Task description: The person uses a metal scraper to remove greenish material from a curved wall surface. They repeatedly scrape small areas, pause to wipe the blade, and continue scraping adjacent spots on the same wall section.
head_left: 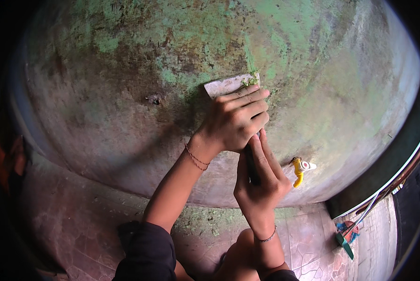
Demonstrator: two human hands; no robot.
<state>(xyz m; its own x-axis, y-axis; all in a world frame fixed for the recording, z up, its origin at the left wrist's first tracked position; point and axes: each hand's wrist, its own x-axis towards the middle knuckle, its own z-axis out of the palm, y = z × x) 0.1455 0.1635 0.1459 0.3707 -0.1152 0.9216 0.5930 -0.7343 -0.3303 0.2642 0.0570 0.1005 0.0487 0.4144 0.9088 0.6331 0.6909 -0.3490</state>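
A paint scraper [223,86] lies with its wide, pale blade against a wall [125,126] of peeling green paint. Small green flakes [251,80] sit on the blade's right end. My left hand [235,119] presses over the blade's lower part, fingers close together and pointing right. Just below it, my right hand [265,185] is closed round the dark handle, which shows only in part between thumb and fingers.
A yellow tap [298,172] with a white knob juts from the wall at right of my right hand. Green flakes [207,220] litter the floor below. At lower right, a green-ended tool [345,246] with a long handle leans beside a red and blue object [349,229].
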